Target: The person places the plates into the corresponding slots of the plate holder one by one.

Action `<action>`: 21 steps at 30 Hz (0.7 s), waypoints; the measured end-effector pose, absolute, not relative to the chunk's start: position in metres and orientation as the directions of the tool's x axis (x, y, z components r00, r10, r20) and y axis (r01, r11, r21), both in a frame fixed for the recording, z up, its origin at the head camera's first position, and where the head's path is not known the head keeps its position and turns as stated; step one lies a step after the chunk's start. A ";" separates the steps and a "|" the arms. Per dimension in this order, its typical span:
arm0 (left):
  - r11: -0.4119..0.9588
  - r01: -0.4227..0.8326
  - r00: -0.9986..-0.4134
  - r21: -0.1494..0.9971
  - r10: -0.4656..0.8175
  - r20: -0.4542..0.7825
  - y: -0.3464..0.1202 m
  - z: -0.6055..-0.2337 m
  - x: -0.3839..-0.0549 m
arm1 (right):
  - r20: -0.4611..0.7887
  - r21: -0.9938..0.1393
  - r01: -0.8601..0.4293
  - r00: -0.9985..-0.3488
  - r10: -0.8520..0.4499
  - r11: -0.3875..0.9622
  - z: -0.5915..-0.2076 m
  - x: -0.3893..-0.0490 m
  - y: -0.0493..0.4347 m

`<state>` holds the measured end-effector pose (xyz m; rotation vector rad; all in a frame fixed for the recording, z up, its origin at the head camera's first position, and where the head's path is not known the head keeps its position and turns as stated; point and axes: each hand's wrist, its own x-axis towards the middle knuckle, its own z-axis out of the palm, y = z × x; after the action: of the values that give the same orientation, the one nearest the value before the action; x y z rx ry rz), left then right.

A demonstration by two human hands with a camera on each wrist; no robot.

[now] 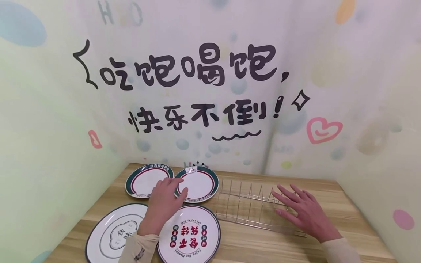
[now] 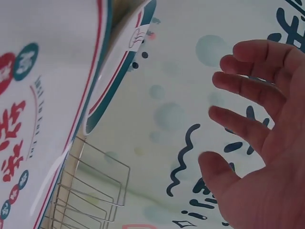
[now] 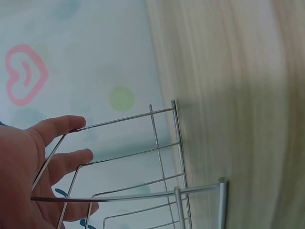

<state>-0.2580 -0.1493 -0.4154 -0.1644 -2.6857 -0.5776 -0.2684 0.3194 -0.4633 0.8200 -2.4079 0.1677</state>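
Note:
My left hand (image 1: 164,201) hovers over the plates with its fingers spread and holds nothing. Below it lies a round white plate with red lettering (image 1: 189,235). Just beyond its fingers is a green-rimmed plate (image 1: 198,184), and a second green-rimmed plate (image 1: 146,180) lies to the left of that one. A plate with a grey cloud-shaped print (image 1: 103,232) is partly covered by my left forearm. My right hand (image 1: 306,212) reaches over the right end of a wire plate rack (image 1: 256,225). Its fingers are extended beside the wire loops, fingertips right at the wires (image 3: 119,120).
The wood-grain table (image 1: 338,208) carries everything, meeting printed wall sheets at its back and sides. Large black lettering (image 1: 205,118) and a pink heart (image 1: 323,130) mark the back wall (image 1: 184,22). The rack's slots hold no plates.

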 end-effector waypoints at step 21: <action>0.957 -0.089 -0.991 0.277 -0.057 -0.123 -0.179 -0.401 -0.240 | 0.550 0.048 -0.568 -0.672 -0.496 0.822 -0.460 -0.264 0.318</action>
<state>-0.2405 -0.1792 -0.4014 0.1208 -3.2196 -0.4650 -0.2645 0.3176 -0.4603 0.7812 -2.4437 0.1699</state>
